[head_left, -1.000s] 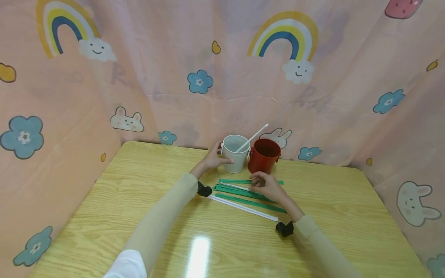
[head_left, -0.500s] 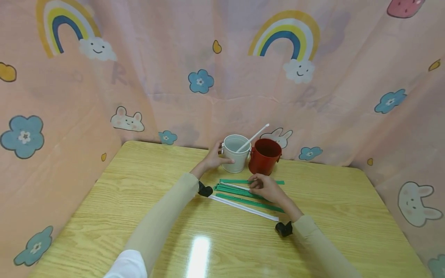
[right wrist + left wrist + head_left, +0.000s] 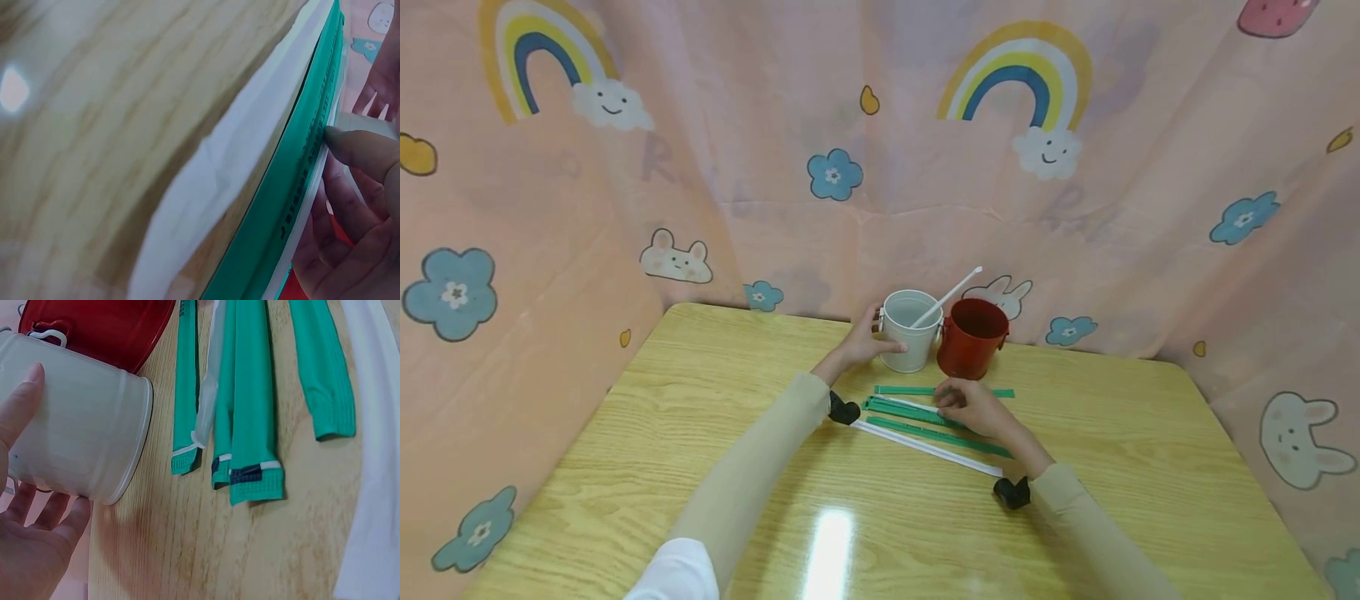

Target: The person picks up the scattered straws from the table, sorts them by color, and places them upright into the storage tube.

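My left hand (image 3: 861, 340) grips the white bucket (image 3: 913, 360), thumb along its near side and fingers round the left in the left wrist view. A white straw (image 3: 951, 292) leans out of this bucket. My right hand (image 3: 976, 407) is over the row of straws, its thumb and curled fingers pinching a thin white-wrapped straw (image 3: 910, 402) that lies among green-wrapped straws (image 3: 255, 394). The hand hides the right part of that straw. Nearer to me lie another green straw (image 3: 925, 433) and a wide white-wrapped straw (image 3: 925, 448).
A red bucket (image 3: 973, 350) stands upright close to the white one's right, behind the straws. All rest on a wood-grain table (image 3: 700, 400). A patterned pink curtain (image 3: 737, 208) hangs directly behind the table's far edge.
My right hand has shifted slightly toward me, down from the red bucket's base. The left hand stays on the white bucket, and the straws lie almost as before.
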Demonstrator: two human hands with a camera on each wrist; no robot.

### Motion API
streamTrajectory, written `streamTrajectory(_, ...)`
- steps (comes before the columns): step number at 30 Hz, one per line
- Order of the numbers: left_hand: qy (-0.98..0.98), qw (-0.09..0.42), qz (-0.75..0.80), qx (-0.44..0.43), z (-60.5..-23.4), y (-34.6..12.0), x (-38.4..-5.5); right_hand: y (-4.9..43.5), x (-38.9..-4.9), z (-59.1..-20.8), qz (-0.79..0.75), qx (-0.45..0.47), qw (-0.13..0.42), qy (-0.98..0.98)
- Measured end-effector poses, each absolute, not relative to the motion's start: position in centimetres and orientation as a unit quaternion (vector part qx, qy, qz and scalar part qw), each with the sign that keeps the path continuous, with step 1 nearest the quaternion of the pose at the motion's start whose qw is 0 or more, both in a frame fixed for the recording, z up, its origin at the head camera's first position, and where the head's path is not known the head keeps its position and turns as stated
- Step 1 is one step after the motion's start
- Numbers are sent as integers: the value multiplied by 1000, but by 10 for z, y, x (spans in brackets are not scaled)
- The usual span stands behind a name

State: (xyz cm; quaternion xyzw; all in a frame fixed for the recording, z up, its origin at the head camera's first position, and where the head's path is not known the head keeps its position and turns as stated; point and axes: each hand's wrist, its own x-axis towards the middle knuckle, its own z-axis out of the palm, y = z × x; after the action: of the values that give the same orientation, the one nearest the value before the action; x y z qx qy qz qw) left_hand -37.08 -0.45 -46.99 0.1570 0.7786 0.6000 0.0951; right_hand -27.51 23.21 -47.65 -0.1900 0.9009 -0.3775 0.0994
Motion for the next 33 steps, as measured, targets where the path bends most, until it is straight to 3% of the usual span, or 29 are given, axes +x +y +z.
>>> streamTrajectory(20,784,97,593,157,-471,-7,-370,218,-272,-467,-297,-165,140,930)
streamTrajectory(33,781,98,593,171,-470,-5,-371,215,-272,-468,-280,-152,133,939)
